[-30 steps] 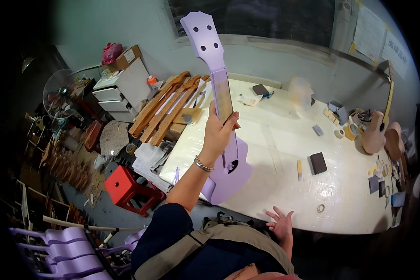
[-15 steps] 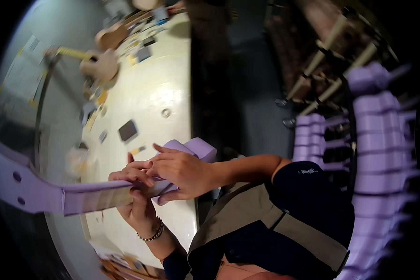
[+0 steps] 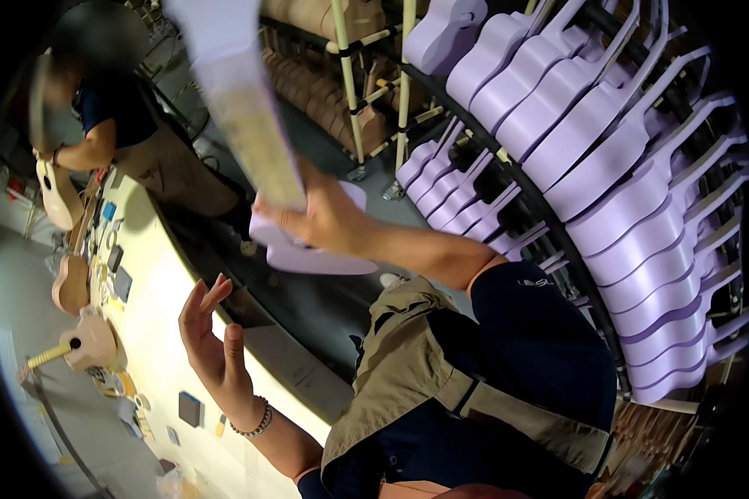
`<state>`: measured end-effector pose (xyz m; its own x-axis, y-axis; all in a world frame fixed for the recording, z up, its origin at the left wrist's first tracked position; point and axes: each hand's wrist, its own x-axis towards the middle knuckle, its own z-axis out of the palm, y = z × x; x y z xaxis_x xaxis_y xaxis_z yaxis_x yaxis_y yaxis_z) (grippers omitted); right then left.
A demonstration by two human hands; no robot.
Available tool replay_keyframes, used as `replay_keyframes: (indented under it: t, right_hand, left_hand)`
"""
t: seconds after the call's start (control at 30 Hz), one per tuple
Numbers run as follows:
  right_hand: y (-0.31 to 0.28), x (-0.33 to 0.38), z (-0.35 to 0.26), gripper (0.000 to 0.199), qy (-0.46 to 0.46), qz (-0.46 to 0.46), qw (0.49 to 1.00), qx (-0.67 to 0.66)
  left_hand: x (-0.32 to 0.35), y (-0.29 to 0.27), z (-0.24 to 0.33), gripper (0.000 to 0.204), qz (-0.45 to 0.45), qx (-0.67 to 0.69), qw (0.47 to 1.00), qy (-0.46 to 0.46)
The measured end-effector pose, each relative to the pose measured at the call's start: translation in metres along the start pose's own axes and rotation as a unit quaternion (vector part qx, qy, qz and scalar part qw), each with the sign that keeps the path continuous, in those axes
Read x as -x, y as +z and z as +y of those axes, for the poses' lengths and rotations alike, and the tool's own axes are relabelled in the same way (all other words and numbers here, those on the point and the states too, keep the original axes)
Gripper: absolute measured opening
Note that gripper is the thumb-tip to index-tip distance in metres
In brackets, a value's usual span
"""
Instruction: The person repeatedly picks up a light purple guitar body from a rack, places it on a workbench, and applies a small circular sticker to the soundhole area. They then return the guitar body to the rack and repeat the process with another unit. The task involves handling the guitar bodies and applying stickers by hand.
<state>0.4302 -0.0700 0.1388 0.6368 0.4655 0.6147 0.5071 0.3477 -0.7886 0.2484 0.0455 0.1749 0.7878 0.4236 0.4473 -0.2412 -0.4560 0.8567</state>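
Observation:
My right hand (image 3: 329,216) is wrapped around the neck of a lavender ukulele (image 3: 316,259), close to its body. The neck points up and away, and its headstock end runs toward the top edge of the view, blurred. A tan, tape-like strip (image 3: 262,125) covers the flat face of the neck. My left hand (image 3: 216,349) is raised over the bench edge with fingers apart, holding nothing. A beaded bracelet circles the left wrist.
On the right, a black-railed rack (image 3: 520,179) carries several lavender ukuleles. The pale workbench (image 3: 154,341) on the left holds a sanding block (image 3: 190,408), tape rolls and an unpainted ukulele (image 3: 91,339). Another person (image 3: 171,170) stands at its far end. Shelves of wooden bodies (image 3: 316,100) stand behind.
My view has swung right toward the rack. The left hand has let go of the ukulele; the right hand has carried it off the bench, turning its neck upward.

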Motion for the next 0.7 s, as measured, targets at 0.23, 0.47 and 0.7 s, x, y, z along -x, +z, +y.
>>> replay_keyframes:
  t: [0.23, 0.47, 0.7]
  right_hand:
    - [-0.113, -0.08, -0.008, 0.049, -0.149, 0.056, 0.965, 0.207]
    - [-0.222, -0.17, -0.017, 0.063, -0.065, 0.176, 0.959, 0.213]
    - [-0.336, -0.247, 0.007, 0.055, -0.105, 0.293, 0.932, 0.186]
  left_hand:
    - [-0.024, 0.041, 0.009, 0.043, -0.009, 0.018, 0.999, -0.025]
    - [-0.035, 0.067, 0.016, 0.039, 0.017, -0.004, 0.998, -0.067]
    - [-0.053, 0.097, 0.016, 0.038, 0.022, 0.012, 0.996, -0.08]
